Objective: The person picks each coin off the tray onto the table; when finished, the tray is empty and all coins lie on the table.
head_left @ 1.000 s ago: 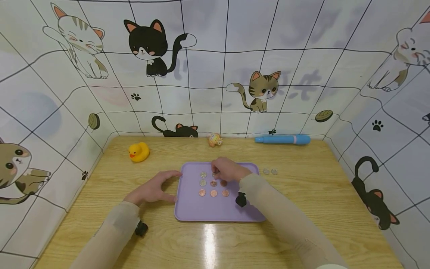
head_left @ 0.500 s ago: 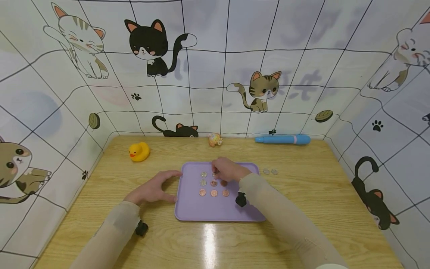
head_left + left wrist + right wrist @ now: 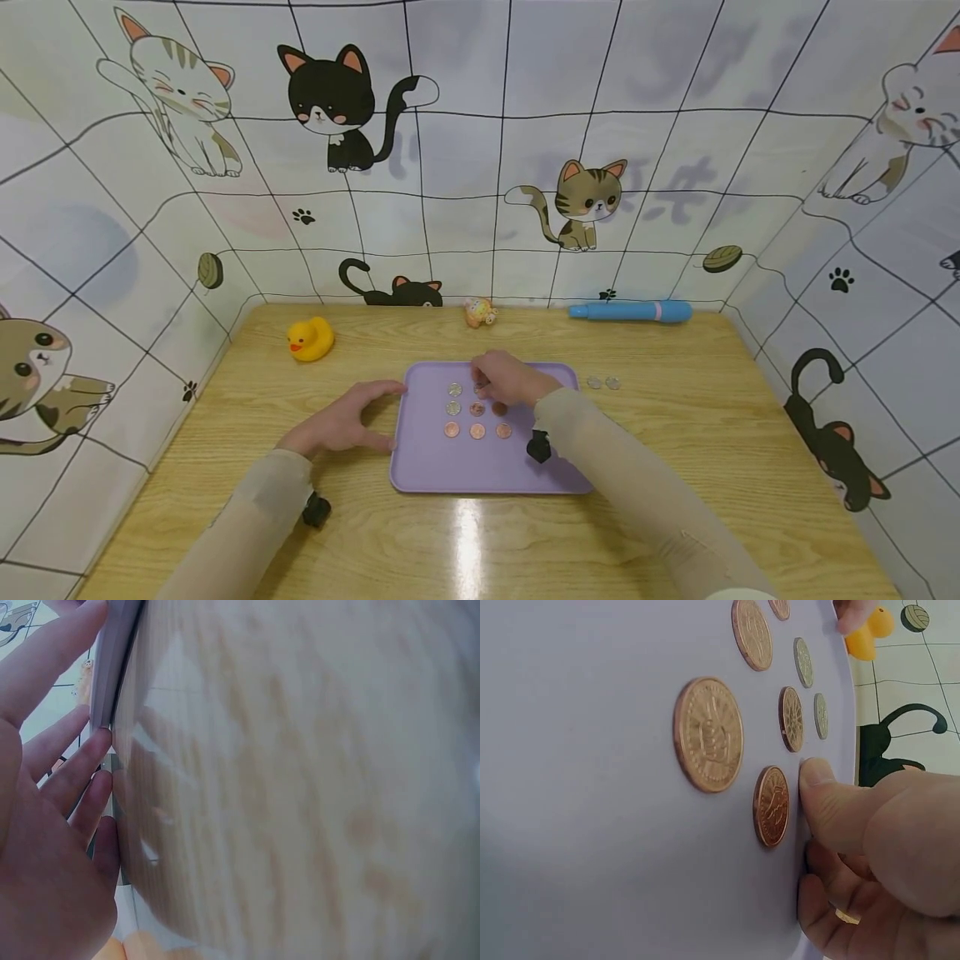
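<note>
A lilac tray [image 3: 491,471] lies on the wooden table, bearing rows of small coins. Copper coins [image 3: 477,431] make up the front row; silvery coins [image 3: 454,389] sit at the back left. Over the back row, my right hand [image 3: 513,379] has curled fingers and seems to pinch a coin [image 3: 478,389], mostly hidden beneath the fingertips. In the right wrist view the thumb [image 3: 829,802] meets the tray surface beside a copper coin [image 3: 771,806]. My left hand [image 3: 341,421] is spread, its thumb and fingertips touching the tray's left edge.
Two silvery coins [image 3: 603,382] lie on the table right of the tray. Along the back stand a yellow rubber duck [image 3: 311,339], a small figurine [image 3: 480,312] and a blue pen-like tube [image 3: 630,312]. Cat-patterned walls [image 3: 465,167] enclose the table.
Almost nothing differs. My right fingers shift very slightly over the same back-row spot, while the left hand and tray stay still.
</note>
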### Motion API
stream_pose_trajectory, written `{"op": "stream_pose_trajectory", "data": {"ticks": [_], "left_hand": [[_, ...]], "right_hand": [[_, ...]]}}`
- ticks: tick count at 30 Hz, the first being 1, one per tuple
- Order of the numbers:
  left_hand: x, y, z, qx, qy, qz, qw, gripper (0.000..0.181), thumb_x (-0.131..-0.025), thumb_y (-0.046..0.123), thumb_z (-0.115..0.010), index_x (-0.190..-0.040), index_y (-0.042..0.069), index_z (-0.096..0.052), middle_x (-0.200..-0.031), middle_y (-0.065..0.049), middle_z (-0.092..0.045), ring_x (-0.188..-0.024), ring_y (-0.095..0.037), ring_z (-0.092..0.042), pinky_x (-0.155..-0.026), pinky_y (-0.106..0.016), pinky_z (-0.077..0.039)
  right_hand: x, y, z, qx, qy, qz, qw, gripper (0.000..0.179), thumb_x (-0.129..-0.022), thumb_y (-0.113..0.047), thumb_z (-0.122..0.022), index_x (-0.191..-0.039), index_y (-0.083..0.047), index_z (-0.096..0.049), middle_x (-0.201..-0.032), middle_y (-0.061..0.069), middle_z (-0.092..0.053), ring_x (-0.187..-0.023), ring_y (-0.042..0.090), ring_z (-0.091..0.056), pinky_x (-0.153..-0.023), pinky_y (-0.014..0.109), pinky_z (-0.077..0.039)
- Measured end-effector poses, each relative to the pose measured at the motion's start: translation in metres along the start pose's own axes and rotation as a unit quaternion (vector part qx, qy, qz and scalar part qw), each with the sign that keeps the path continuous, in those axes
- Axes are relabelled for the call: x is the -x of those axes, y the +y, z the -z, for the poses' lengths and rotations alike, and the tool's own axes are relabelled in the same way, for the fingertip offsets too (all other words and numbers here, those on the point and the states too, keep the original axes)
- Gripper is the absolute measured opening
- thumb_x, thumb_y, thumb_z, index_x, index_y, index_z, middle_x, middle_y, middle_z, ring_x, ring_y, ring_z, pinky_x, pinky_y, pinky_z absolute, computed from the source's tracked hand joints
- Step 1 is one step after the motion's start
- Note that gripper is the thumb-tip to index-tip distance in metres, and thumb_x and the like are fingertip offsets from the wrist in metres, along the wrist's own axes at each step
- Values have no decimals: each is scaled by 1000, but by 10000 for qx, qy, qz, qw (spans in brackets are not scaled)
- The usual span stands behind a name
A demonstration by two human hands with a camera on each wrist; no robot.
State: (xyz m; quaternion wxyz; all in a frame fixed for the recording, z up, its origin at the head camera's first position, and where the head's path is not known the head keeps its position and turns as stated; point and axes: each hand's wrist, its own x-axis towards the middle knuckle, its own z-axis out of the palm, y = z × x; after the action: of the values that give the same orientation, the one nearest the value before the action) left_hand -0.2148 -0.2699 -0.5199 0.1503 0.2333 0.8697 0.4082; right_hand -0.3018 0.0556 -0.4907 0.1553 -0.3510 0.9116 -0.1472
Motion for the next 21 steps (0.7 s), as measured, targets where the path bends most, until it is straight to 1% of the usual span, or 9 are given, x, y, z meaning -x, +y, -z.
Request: {"op": "stream_pose_trajectory", "data": {"ticks": [5,10,21], "left_hand": [[0,1,-1,-39,-7,5,10000,89,-79,33,-93,-154,13,-50,-163,-12,-43,-152,-40,-33,-125,-66,-19],[0,2,-1,-27,-7,-41,10000,89,-78,32,-94,-154,11,-51,-163,-12,-44,-152,-39,-34,-125,-65,-20],[0,1,-1,-12,-5,25,10000,90,-78,32,-94,-154,12,-50,-163,-12,-43,-152,-39,-33,-125,-66,-19]], "right_hand": [[0,0,0,16,-52,-46,10000,13,-95,-12,-79,-98,-12,-66,-94,0,-63,-91,17,-55,-84,35,-51],[0,0,-1,55,-135,-144,9998,14,-96,-13,-78,-99,-12,-64,-94,0,-61,-91,18,-52,-83,34,-49],[0,-2,1,5,-62,-122,9999,15,-96,-12,-78,-97,-9,-64,-91,2,-59,-89,19,-50,-80,35,-47]]}}
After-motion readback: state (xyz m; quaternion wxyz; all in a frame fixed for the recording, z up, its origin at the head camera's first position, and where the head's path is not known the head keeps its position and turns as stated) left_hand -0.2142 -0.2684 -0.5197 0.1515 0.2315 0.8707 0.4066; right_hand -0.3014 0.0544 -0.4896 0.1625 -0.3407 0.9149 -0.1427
